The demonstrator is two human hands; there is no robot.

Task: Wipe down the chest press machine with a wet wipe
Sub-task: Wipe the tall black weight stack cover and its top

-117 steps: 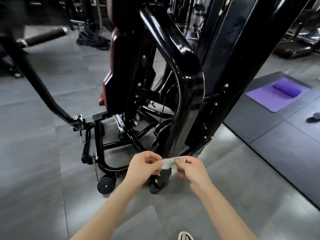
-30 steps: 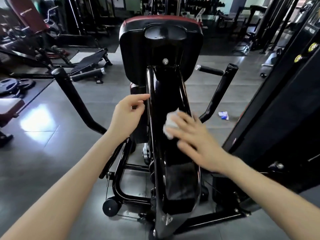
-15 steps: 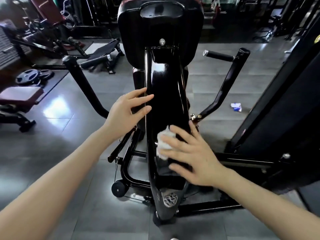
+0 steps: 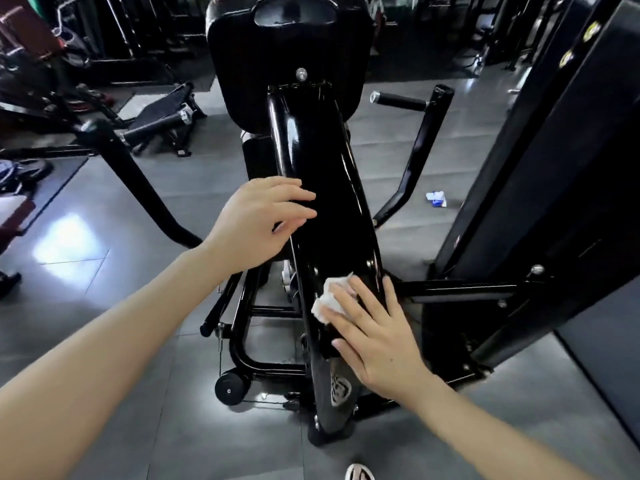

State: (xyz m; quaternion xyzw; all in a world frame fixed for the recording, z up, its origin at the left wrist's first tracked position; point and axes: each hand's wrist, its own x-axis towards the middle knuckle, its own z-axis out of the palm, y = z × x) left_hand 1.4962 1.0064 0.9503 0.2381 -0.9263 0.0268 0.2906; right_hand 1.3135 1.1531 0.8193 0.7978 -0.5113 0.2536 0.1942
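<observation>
Currently your right hand (image 4: 377, 341), flat with fingers spread, presses the wet wipe (image 4: 329, 299) onto the lower spine of the chest press machine (image 4: 311, 150), just above an unreadable emblem (image 4: 341, 389). Your left hand (image 4: 256, 226), fingers relaxed, sits open at the spine's left edge higher up.

On chest press machine (image 4: 311, 150): wet wipe (image 4: 327, 299) low under R hand (image 4: 377, 344); L hand (image 4: 256, 223) higher, at left edge. Packet (image 4: 436, 198) on floor (image 4: 450, 161), to right.
</observation>
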